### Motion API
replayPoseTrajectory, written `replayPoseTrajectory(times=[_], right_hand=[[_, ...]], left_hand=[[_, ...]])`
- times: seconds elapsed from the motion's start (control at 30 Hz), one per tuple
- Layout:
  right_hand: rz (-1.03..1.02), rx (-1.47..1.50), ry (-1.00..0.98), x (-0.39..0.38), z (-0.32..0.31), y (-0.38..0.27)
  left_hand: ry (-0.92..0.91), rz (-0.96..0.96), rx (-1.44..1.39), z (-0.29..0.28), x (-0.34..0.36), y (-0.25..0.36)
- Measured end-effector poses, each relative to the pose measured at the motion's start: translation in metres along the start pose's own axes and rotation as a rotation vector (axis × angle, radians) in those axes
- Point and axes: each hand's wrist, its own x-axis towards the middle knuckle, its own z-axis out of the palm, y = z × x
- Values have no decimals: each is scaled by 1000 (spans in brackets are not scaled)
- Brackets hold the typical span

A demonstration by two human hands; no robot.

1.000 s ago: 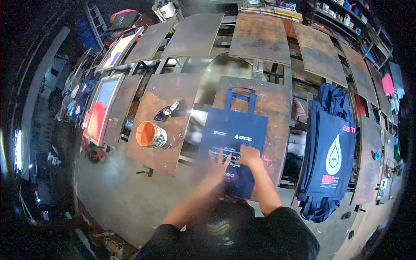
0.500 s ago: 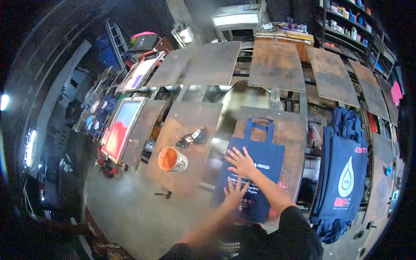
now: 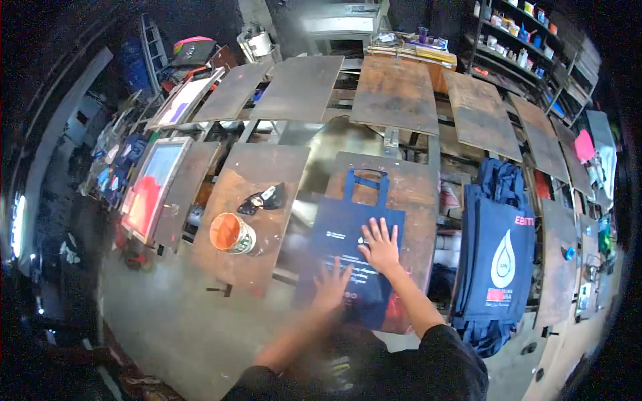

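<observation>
A navy blue tote bag (image 3: 372, 294) with white print lies flat on a brown board (image 3: 414, 184), its handles pointing away from me. My right hand (image 3: 382, 250) rests palm down on the bag's right side, over part of the print, fingers spread. Nearer to me, my left hand (image 3: 331, 289) is over the bag's lower left part. It is blurred, but its fingers are apart and nothing shows in it. Whether the left palm presses on the fabric I cannot tell.
Right of the board hangs a stack of printed navy tote bags (image 3: 478, 227). To the left, another board (image 3: 267, 160) carries a bucket (image 3: 242, 237) with an orange inside and a crumpled black item (image 3: 257, 200). A red-stained printing screen (image 3: 148, 194) stands farther left. More boards (image 3: 394, 93) line the back.
My right hand has slid across the bag to its right side. My left hand stays over the lower left part, now more blurred. The whole view has shifted, so the scene sits farther left.
</observation>
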Motion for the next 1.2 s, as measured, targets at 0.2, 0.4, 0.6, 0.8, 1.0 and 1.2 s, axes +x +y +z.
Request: replayPoseTrajectory(times=[0.2, 0.4, 0.6, 0.8, 1.0, 1.2], right_hand=[[363, -135, 173, -13, -23, 47], [117, -25, -36, -82, -22, -41], [119, 232, -119, -127, -22, -87], [188, 321, -131, -164, -25, -95], [361, 256, -84, -200, -4, -133], [490, 235, 26, -210, -1, -154]], left_hand=[[10, -1, -6, 21, 5, -5], [-133, 24, 3, 16, 8, -5], [-4, 6, 72, 16, 16, -15], [99, 117, 92, 11, -2, -23], [233, 311, -80, 24, -36, -54], [502, 457, -223, 52, -41, -74]])
